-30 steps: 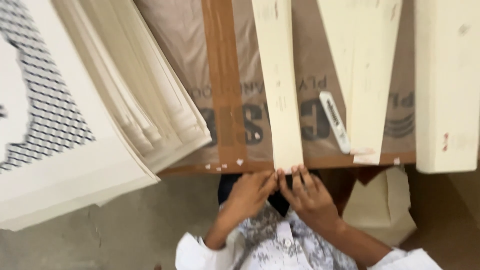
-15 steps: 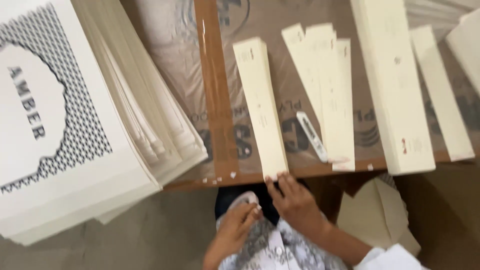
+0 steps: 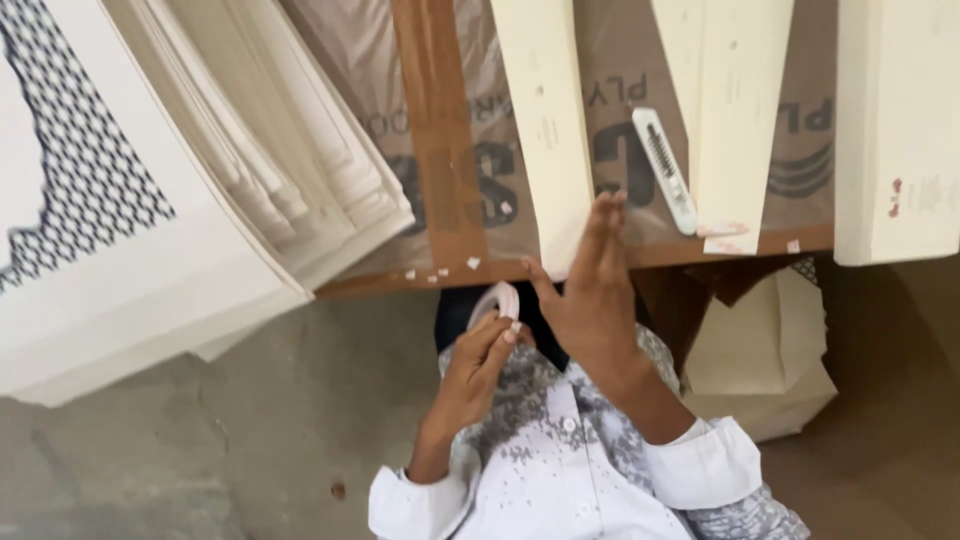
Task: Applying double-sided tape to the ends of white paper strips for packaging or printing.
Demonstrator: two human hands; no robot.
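My right hand [image 3: 590, 290] lies flat with fingers stretched out, pressing on the near end of a long cream card strip [image 3: 545, 120] at the table's front edge. My left hand [image 3: 478, 365] is below the edge, fingers pinched around a small roll of white tape [image 3: 497, 300]. The strip lies on a plastic-covered brown table [image 3: 440, 150].
A tall stack of cream printed cards [image 3: 150, 220] overhangs the table at left. More cream strips [image 3: 730, 110] and a thick bundle [image 3: 895, 130] lie at right, with a white utility knife [image 3: 665, 170] between them. A cream paper bag [image 3: 760, 350] sits on the floor.
My right hand has gone from the strip's end up onto the strip, flattened out. My left hand has dropped lower with the tape roll. The view moved closer.
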